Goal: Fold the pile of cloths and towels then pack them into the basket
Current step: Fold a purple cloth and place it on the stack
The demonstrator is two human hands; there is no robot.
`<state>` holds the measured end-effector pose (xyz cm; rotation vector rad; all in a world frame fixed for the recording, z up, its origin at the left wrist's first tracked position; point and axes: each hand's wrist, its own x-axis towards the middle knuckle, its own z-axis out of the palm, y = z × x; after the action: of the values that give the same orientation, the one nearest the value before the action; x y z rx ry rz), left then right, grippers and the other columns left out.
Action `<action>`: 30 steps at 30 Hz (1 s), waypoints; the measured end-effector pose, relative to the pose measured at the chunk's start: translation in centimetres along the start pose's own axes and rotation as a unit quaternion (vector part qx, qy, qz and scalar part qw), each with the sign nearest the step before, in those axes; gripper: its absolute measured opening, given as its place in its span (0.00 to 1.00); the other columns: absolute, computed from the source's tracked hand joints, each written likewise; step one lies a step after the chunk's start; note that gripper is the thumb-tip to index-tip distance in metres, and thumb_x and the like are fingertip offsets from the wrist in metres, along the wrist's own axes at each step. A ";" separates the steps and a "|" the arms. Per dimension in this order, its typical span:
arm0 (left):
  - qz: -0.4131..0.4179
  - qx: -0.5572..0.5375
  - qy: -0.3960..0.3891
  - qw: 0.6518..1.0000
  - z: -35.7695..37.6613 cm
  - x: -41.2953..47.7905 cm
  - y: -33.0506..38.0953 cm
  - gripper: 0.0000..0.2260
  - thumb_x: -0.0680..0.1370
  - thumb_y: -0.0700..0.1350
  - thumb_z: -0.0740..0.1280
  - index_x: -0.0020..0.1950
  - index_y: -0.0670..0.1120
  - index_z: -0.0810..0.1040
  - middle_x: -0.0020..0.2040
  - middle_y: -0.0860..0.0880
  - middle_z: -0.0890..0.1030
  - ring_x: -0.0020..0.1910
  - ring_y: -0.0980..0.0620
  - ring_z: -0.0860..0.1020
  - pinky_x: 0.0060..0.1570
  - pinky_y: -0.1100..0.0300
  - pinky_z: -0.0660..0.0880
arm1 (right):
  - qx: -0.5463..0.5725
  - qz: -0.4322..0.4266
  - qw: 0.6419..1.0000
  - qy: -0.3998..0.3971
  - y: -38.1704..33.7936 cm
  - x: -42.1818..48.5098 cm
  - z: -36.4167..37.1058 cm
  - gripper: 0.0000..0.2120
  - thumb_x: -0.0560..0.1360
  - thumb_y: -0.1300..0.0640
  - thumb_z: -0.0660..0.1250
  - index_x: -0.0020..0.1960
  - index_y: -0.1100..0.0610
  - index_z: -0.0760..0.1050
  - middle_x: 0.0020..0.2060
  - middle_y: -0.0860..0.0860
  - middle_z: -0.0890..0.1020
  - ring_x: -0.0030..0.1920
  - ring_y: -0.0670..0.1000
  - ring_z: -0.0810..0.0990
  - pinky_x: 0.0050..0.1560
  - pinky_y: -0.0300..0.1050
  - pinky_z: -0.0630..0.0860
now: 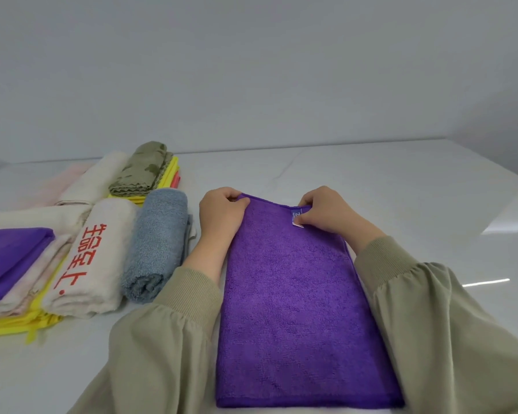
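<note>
Folding the purple cloth, flat on the table at near centre, right of the folded stacks. Pinching its far corners with left hand and right hand. Next, likely: bring that far edge onto the near edge, corners matched.

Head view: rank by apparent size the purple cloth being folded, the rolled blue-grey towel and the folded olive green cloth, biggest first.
1. purple cloth, by far the largest, and also nearest the camera.
2. blue-grey towel.
3. olive green cloth. It lies farther back, so its true size against the towel is unsure.
</note>
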<state>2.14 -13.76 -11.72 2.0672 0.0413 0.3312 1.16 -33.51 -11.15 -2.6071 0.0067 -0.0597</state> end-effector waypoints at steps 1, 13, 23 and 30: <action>0.006 0.019 0.009 1.000 -0.2 0.1 0.5 0.03 0.74 0.43 0.70 0.45 0.46 0.83 0.38 0.53 0.78 0.41 0.54 0.76 0.40 0.65 0.67 | -0.010 0.004 1.000 0.013 -0.2 0.2 -0.2 0.05 0.66 0.57 0.74 0.39 0.56 0.80 0.36 0.51 0.78 0.42 0.54 0.78 0.40 0.43 0.72; -0.038 -0.211 -0.007 0.977 -2.9 -0.7 4.2 0.07 0.78 0.38 0.64 0.42 0.49 0.75 0.37 0.47 0.83 0.34 0.54 0.83 0.34 0.63 0.76 | -0.158 -0.192 0.920 0.304 -2.4 -1.8 -3.0 0.06 0.66 0.60 0.68 0.34 0.60 0.72 0.27 0.54 0.76 0.33 0.58 0.73 0.42 0.47 0.64; -0.020 -0.269 -0.080 0.960 -5.1 -7.6 1.8 0.07 0.78 0.35 0.65 0.42 0.44 0.75 0.40 0.46 0.83 0.38 0.57 0.83 0.40 0.64 0.80 | -0.158 -0.212 0.924 0.277 -1.2 -6.9 0.5 0.04 0.64 0.65 0.71 0.39 0.59 0.78 0.31 0.53 0.78 0.36 0.58 0.75 0.46 0.46 0.64; -0.056 -0.281 -0.085 0.954 -6.6 -11.5 0.6 0.09 0.76 0.37 0.69 0.36 0.43 0.79 0.30 0.51 0.80 0.31 0.55 0.78 0.35 0.66 0.78 | -0.228 -0.334 0.853 0.329 0.5 -11.8 0.7 0.06 0.59 0.69 0.66 0.34 0.61 0.74 0.32 0.55 0.74 0.35 0.58 0.72 0.43 0.49 0.67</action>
<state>-10.65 -10.41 -10.65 1.5122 -0.0373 0.0768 -10.62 -33.44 -12.47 -2.7589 -0.7184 -1.3346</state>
